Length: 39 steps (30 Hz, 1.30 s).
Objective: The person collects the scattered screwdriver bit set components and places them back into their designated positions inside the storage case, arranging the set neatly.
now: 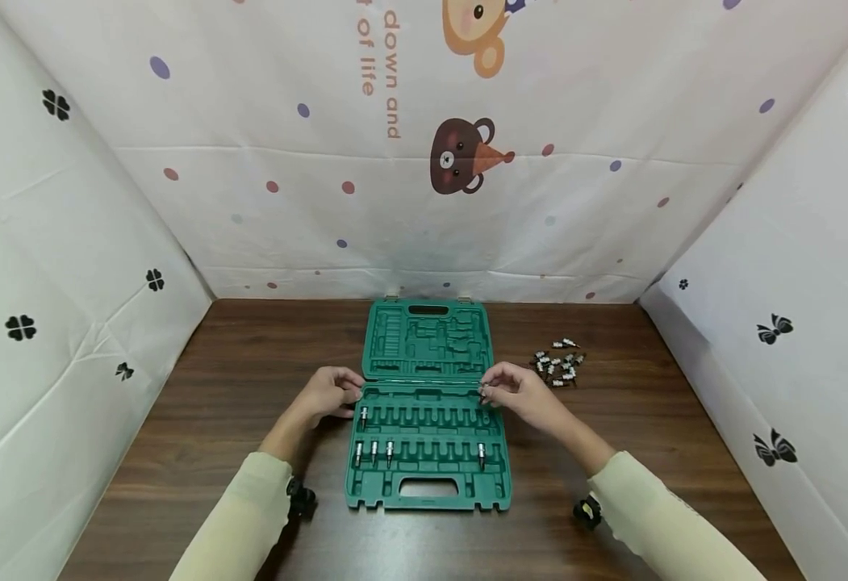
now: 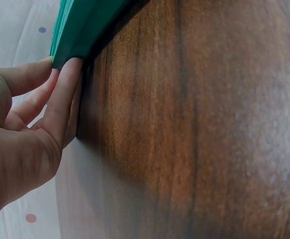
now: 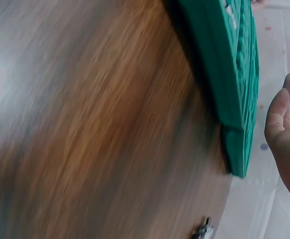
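An open green plastic tool case (image 1: 429, 436) lies on the table, its lid (image 1: 428, 339) folded back. My left hand (image 1: 332, 393) is at the left edge of the case; in the left wrist view the thumb and fingers pinch its rim. Over the upper right of the tray, my right hand (image 1: 521, 393) pinches a small bit socket (image 1: 482, 395). Its dark tip also shows at the fingertips in the right wrist view. Several silver bit sockets (image 1: 390, 452) sit in the tray slots: one at upper left, three at lower left and one at lower right.
A loose pile of bit sockets (image 1: 557, 369) lies on the brown wooden table (image 1: 598, 452), right of the lid. White printed cloth walls (image 1: 394, 218) stand behind the table and on both sides.
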Available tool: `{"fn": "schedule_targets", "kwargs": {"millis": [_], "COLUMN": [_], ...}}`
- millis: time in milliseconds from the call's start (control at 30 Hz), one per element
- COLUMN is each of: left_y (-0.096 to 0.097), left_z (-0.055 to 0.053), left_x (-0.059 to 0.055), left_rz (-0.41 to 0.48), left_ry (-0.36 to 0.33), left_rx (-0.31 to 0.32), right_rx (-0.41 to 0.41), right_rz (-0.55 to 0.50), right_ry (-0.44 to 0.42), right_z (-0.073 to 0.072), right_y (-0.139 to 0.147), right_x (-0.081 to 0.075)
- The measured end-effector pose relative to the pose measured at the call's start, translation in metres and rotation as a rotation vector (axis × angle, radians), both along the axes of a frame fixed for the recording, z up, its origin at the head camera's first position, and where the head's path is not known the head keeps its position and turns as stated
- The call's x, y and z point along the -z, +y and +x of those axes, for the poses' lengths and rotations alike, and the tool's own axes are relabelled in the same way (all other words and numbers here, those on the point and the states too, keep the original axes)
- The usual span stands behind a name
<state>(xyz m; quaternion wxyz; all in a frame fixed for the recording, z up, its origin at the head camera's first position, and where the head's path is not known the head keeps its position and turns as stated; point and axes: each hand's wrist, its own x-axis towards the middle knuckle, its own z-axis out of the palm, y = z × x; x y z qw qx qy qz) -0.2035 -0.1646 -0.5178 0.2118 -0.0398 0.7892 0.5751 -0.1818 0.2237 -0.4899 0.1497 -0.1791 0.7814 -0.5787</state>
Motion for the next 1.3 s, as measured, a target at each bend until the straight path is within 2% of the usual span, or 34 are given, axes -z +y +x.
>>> {"fn": "schedule_targets", "kwargs": {"millis": [400, 633, 967, 1300], "left_y": [0.003, 0.003, 0.002, 0.001], "left_z": [-0.003, -0.004, -0.002, -0.001], "left_x": [-0.005, -0.004, -0.006, -0.004], "left_rz": [0.005, 0.008, 0.0, 0.011], "left_ry": [0.01, 0.006, -0.012, -0.015], "left_rx": [-0.001, 0.006, 0.005, 0.002], "right_rx": [-0.152, -0.243, -0.316, -0.338], "right_rz": [-0.011, -0.012, 0.055, 0.201], "right_ry": [-0.001, 0.015, -0.013, -0.001], "right_z": [0.005, 0.008, 0.014, 0.018], "right_y": [-0.034, -0.054, -0.078, -0.097], "right_x": [-0.008, -0.009, -0.007, -0.006]}}
